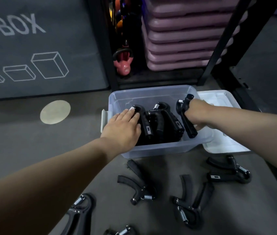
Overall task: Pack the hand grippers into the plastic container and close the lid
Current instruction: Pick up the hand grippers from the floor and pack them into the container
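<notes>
A clear plastic container (151, 93) sits on the grey floor with several black hand grippers (165, 119) standing in it. My left hand (122, 128) lies flat over the leftmost gripper (142, 119) inside, fingers spread on its spring end. My right hand (193, 114) is shut on another black hand gripper (186, 116), holding it upright at the container's right side. The white lid (222, 99) lies just right of the container, partly under it. Several more hand grippers (140, 184) lie loose on the floor in front.
A dark mat (32, 48) printed with box outlines covers the floor at left. Behind the container stands a black rack (219, 53) with stacked purple step platforms (185, 39) and a pink kettlebell (123, 64). A pale round spot (55, 112) marks the floor.
</notes>
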